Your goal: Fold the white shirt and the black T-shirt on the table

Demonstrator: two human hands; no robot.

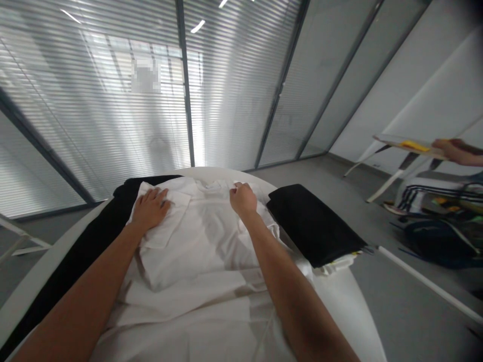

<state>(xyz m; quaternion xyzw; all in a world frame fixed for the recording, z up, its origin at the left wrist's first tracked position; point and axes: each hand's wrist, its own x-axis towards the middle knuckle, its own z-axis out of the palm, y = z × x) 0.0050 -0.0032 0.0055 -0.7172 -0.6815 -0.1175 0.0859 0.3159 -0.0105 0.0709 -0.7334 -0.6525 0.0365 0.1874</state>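
Observation:
A white shirt [211, 236] lies spread and wrinkled over the round white table in front of me. My left hand [152, 207] rests flat on its upper left part, fingers spread, near a folded-over section of the cloth. At the shirt's far right, my right hand [243, 198] is closed with the fingers curled, pinching the white fabric near the collar end. The cloth inside that grip is mostly hidden by the hand. My forearms cover parts of both sides of the shirt.
Folded black cloth [315, 223] lies on white cloth [339, 264] at right. Another black garment [83, 261] stretches along the left. The white table's [362, 311] curved edge shows at right. Beyond it are a co-worker's hands [458, 151], a second table [396, 142] and a dark bag [437, 239].

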